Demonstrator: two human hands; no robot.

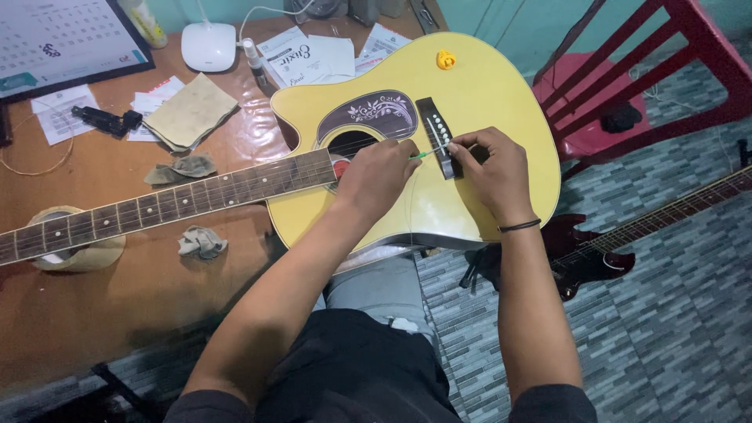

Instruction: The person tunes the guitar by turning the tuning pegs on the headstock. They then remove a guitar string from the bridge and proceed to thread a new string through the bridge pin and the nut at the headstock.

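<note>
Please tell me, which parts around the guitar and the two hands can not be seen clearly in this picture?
- Head view: left hand covers part of the yellow acoustic guitar's sound hole.
- Right hand hides the bridge's lower end.
- Green-tipped string: too thin to follow.
- Neck: headstock cut off at the left edge.

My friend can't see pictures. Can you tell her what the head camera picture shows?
Two hands work at the dark bridge of a yellow acoustic guitar lying on a brown table. The left hand and right hand pinch a thin green-tipped string between them. A red chair stands nearby.
</note>
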